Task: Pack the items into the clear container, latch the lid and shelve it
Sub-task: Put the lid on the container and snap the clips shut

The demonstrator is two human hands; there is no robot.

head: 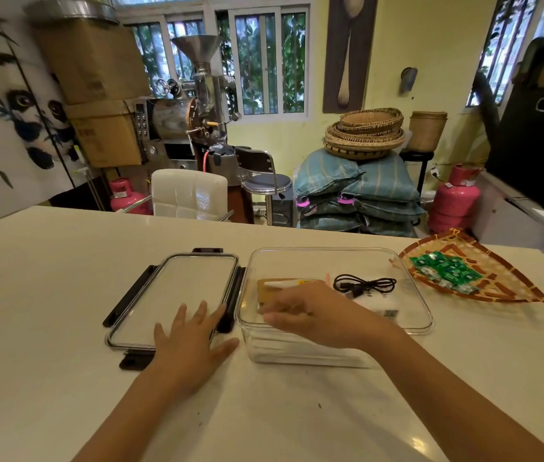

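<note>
Two hands over bench: left hand [193,341] flat, fingers spread, on lid [177,301]; right hand [310,316] inside container [410,288] beside it, grip unclear.

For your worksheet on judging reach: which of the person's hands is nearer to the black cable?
Right. The right hand is over the container, just left of the black cable inside it. The left hand rests on the lid, farther left.
</note>
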